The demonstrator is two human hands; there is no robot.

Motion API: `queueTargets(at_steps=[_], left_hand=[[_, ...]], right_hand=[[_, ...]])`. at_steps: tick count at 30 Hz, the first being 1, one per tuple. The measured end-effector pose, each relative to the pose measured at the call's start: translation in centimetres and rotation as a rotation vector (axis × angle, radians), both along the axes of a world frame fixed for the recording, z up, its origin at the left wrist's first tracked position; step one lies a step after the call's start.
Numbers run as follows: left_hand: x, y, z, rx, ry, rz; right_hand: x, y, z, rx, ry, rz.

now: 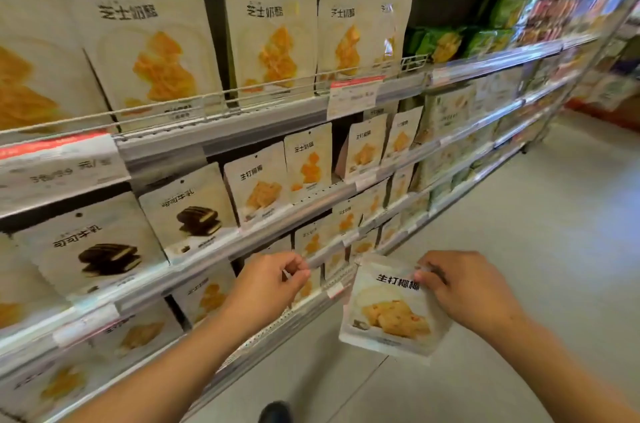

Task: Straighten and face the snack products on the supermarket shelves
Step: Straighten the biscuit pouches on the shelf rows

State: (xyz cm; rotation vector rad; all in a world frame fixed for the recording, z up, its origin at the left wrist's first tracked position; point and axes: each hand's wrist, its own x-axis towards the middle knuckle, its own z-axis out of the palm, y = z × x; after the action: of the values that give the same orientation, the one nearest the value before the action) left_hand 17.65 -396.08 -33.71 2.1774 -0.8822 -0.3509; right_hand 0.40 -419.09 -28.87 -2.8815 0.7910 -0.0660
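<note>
Two hands work low: the right hand (464, 287) pinches a loose snack pouch (391, 312) by its top, label outward for reshelving; the left hand (273, 280) pinches a pouch on the shelf (311, 305), apparently steadying it.

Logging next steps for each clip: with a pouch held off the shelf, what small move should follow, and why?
Probably bring the pouch back to the shelf row of matching packs. The right hand pinches its top over the floor, front facing out; the left hand is at the shelf edge.

A supermarket aisle is showing here. Tiered shelves (242, 132) of snack pouches (273, 38) are running above and left of the left hand (266, 280), with price tags (351, 97) clipping onto their rails.
</note>
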Motion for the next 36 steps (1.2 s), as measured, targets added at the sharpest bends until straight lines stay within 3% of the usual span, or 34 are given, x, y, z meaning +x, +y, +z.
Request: queueTargets(at_steps=[5, 8, 11, 14, 16, 19, 21, 26, 29, 32, 36], left_hand=[[6.6, -7.5, -0.1, -0.094, 0.025, 0.087], [11.6, -12.3, 0.2, -0.098, -0.083, 0.085], [15.7, -16.5, 1.2, 0.025, -0.199, 0.039], [18.7, -20.0, 2.3, 0.234, -0.300, 0.123], [20.0, -21.4, 2.9, 0.335, -0.243, 0.200], [21.2, -22.6, 2.7, 0.397, 0.039, 0.223], [21.5, -23.2, 2.6, 0.436, 0.099, 0.257], [21.3, -24.5, 2.1, 0.459, 0.048, 0.464], [21.3, -25.1, 1.6, 0.551, -0.082, 0.594], [20.9, -25.8, 1.1, 0.464, -0.167, 0.697], [19.4, -26.8, 0.9, 0.221, -0.273, 0.780]], right_hand=[[4.0, -5.4, -0.9, 0.005, 0.000, 0.044], [7.1, -8.7, -1.2, -0.017, -0.017, 0.082], [10.0, -11.5, -1.1, -0.015, -0.067, 0.123], [12.5, -14.3, -0.9, -0.001, -0.141, 0.199], [13.8, -16.2, -0.9, 0.005, -0.198, 0.251], [15.8, -19.0, -1.4, 0.035, -0.154, 0.301], [17.2, -21.1, -1.9, 0.042, -0.124, 0.346], [20.5, -24.8, -2.7, 0.024, -0.264, 0.574], [22.4, -27.5, -3.3, 0.141, -0.121, 0.583], [23.4, -29.9, -4.5, 0.159, -0.077, 0.617], [23.8, -32.3, -5.6, 0.197, -0.157, 0.691]])
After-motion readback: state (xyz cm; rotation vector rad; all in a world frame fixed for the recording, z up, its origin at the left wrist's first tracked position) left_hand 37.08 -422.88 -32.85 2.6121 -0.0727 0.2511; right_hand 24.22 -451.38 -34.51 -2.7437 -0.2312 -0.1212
